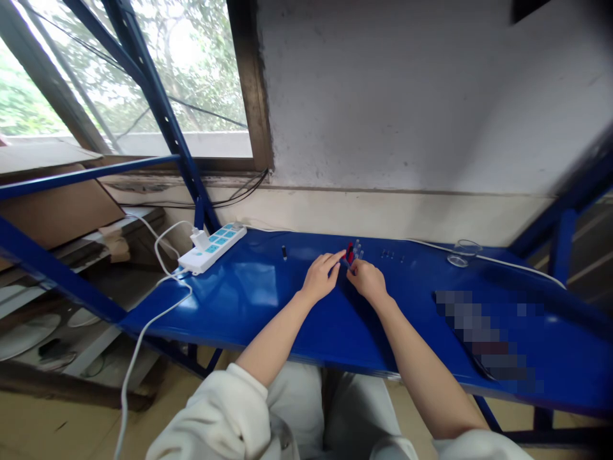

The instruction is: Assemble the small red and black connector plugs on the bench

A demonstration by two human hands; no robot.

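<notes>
My left hand (322,277) is over the blue table with its fingers stretched out and the thumb apart. Its index fingertip reaches a small cluster of red, dark and clear tube-like pieces (350,247). Just right of it, my right hand (370,281) is closed in a pinch at the near side of that cluster. A thin clear piece shows at its fingertips, too small to name. Clear upright pieces (357,245) stand behind the right hand. Farther left, a small black-and-white cylinder (284,252) stands on the table.
Several tiny clear pieces (387,255) lie right of my hands. A clear glass cup (463,253) stands farther right, by a white cable. A dark pixelated object (483,338) lies at the right front. On the left sits a white power strip (213,249) with a plugged-in adapter.
</notes>
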